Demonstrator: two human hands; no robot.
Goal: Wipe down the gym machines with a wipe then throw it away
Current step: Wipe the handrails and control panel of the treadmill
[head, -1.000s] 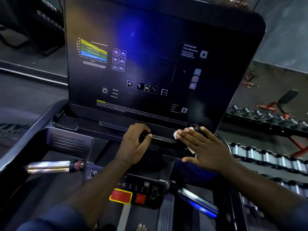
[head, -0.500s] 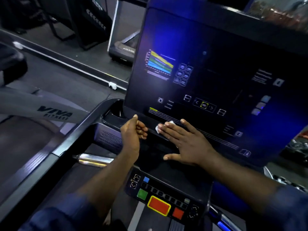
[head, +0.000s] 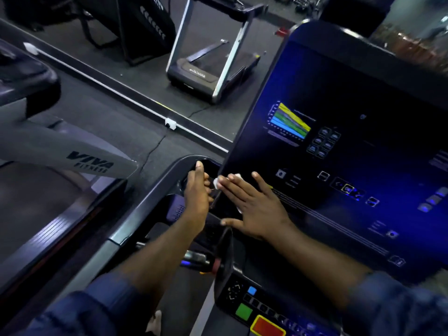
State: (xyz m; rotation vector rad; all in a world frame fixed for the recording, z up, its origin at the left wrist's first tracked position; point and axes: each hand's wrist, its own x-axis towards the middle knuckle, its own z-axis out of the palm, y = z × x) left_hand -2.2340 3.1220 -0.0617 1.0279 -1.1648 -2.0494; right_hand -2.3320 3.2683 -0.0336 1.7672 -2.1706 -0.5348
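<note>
The one white wipe (head: 237, 176) lies flat on the lower left corner of the screen (head: 351, 154). It is almost hidden under the right hand (head: 254, 207), which presses it with straight, spread fingers. The left hand (head: 196, 192) is just beside it, thumb up and fingers curled; I cannot tell if it grips the edge.

The step in hand seems to be wiping this machine. The next move probably calls for a stroke across the rest of the screen, with the same flat pressure.

Counted: one wipe, two hands, one screen, a grey treadmill (head: 72, 154) at left, a small treadmill (head: 208, 69) farther away, one green button (head: 243, 311), one red button (head: 266, 326).
</note>
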